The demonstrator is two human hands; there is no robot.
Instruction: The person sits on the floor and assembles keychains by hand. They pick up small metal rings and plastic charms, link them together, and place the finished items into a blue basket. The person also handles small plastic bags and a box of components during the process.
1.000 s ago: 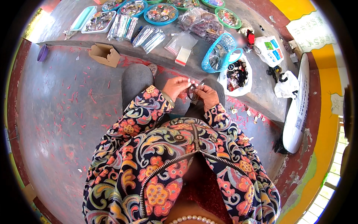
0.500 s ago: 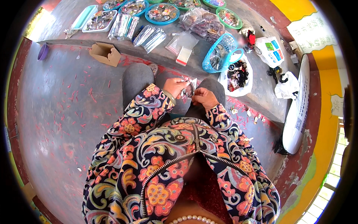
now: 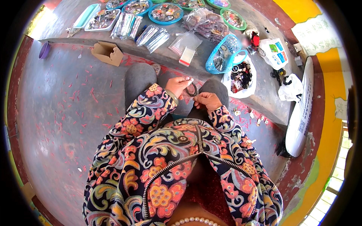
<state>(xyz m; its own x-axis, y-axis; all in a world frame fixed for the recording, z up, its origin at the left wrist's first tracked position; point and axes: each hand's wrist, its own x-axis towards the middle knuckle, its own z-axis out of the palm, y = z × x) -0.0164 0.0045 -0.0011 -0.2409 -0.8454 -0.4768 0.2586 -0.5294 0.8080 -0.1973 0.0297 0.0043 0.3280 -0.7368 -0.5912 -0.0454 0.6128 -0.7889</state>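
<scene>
Closest to us, at the bottom of the frame, a pearl necklace (image 3: pixel 192 219) and a flowered jacket (image 3: pixel 162 137) are filling the view. Just above, near the centre, the dark loop (image 3: pixel 195 89) is hanging between the two hands over the gap between the knees. We are judging the work on this piece to be partway along: it is already in hand but not yet set down, and we are not making out whether clear film is wrapping it. The left hand (image 3: pixel 178 86) is pinching narrowly, thumb and fingertips closing on the loop's upper side. The right hand (image 3: pixel 208 101) is keeping its fingertips close together at the lower side; whether they are gripping or only touching, we cannot tell. Farther up, left of centre, an open cardboard box (image 3: pixel 107 54) is standing on the floor (image 3: pixel 56 109), while right of centre a white bag (image 3: pixel 252 89) of small mixed pieces is sitting beside a blue basket (image 3: pixel 212 67). Beyond, toward the upper centre, flat clear bags (image 3: pixel 190 40) and slim packets (image 3: pixel 152 38) are lying on the ledge, and farthest, along the top, trays of packed pieces, including a round blue tray (image 3: pixel 166 23), are resting in a row.
</scene>
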